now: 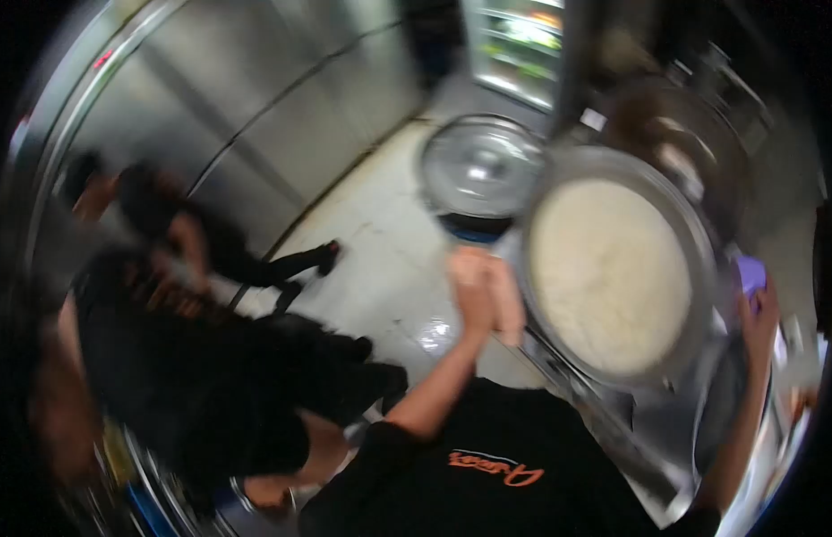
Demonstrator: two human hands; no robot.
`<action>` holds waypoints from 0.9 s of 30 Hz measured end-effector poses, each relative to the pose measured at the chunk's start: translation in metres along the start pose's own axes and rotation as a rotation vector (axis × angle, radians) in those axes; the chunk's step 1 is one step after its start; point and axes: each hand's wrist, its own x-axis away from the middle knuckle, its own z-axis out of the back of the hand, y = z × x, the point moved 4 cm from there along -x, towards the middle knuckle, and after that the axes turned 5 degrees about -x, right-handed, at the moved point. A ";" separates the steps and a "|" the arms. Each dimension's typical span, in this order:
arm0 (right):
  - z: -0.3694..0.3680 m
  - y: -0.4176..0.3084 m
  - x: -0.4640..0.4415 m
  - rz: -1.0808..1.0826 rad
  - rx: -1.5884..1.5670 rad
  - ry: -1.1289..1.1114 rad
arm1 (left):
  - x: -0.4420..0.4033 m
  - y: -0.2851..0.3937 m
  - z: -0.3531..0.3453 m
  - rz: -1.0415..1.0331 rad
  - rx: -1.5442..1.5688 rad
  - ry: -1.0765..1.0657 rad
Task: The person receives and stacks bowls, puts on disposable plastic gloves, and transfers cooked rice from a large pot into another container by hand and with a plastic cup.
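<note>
My left hand (474, 282) is at the left side of a large round metal pot (693, 242), blurred, against a long pinkish thing (505, 300) that I cannot make out. Pale, creamy contents (608, 277) fill much of the pot. On the pot's right, my right hand (759, 313) has its fingers closed around a purple object (750, 273). A round metal lid (483, 166) lies on a dark container just beyond my left hand.
A co-worker in black (192, 367) bends close on my left, with another person (187, 228) beyond. Metal doors (273, 98) line the left. A lit glass-front fridge (520, 45) and a second large pot (729, 152) stand ahead.
</note>
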 end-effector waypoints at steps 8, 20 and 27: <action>-0.231 -0.102 -0.100 0.216 -0.339 -0.248 | 0.043 0.108 0.016 0.191 0.207 -0.008; -0.284 -0.159 -0.065 0.159 -0.579 -0.786 | 0.028 0.068 -0.039 0.187 0.182 0.279; -0.270 -0.162 -0.027 0.212 -0.629 -0.846 | 0.032 0.074 -0.030 0.190 0.223 0.245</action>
